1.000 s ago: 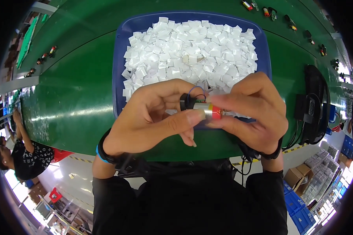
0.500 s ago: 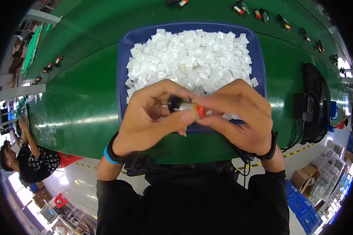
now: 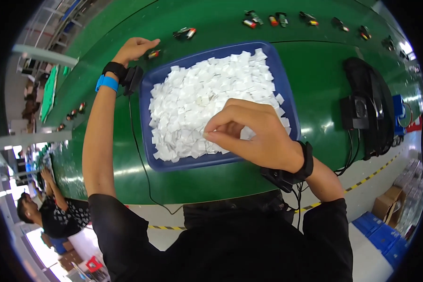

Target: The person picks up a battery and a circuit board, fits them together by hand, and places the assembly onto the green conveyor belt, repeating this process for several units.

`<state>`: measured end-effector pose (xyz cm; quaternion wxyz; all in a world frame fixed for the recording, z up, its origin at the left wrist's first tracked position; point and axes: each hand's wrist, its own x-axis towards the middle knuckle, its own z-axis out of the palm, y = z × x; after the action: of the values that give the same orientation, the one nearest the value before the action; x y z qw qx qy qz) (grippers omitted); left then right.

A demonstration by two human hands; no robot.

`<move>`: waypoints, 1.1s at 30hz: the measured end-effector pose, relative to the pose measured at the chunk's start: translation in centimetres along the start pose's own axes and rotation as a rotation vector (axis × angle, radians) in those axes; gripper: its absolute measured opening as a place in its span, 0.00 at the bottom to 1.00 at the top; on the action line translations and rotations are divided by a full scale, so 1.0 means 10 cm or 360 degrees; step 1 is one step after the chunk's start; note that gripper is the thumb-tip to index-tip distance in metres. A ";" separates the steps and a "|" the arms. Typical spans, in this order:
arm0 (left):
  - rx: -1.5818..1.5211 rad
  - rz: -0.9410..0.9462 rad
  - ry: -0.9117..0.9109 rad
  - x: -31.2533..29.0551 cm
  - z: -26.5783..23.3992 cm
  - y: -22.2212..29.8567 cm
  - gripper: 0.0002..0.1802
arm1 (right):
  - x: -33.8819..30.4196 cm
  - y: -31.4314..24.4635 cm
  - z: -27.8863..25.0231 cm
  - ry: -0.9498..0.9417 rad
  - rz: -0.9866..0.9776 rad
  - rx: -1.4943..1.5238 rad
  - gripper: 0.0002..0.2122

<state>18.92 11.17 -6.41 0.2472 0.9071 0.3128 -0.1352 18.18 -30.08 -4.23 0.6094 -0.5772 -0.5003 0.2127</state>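
My left hand reaches out past the far left corner of a blue tray, with its fingers stretched out and partly apart. Just under its fingertips, a small battery-and-wire assembly with a red and yellow end lies on the green bench. Over the tray's near right part hovers my right hand, thumb and forefinger pinched together. Anything between those tips is too small to make out. Many small white square pieces fill the tray.
More assemblies with small green circuit boards lie in a line along the bench's far side. A black bag and a black box with cables stand at the right. Another person works at the far left.
My hands were together over the tray, holding a small battery assembly. They have parted: my left hand has swung to the far left, and an assembly lies beneath it. The view has turned.
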 end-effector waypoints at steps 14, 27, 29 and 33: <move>-0.0281 0.0631 0.0267 0.01 0.13 0.55 0.18 | 0.05 -0.01 0.01 0.0010 0.0037 -0.0032 0.05; -0.0996 0.0983 0.0236 -2.52 0.93 0.90 0.16 | 0.04 -0.02 -0.05 -0.0099 -0.0053 -0.0313 0.09; -0.0931 0.1116 0.0398 -2.52 0.97 0.85 0.12 | 0.05 0.02 -0.01 -0.0064 -0.0194 -0.0396 0.09; -0.1099 0.1248 0.0351 -2.49 1.06 0.75 0.09 | 0.02 0.04 -0.01 -0.0056 -0.0161 -0.0511 0.09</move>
<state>3.61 -12.04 -2.67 0.5289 0.8306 0.0007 0.1742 18.45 -29.87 -4.55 0.5104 -0.6374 -0.5669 0.1090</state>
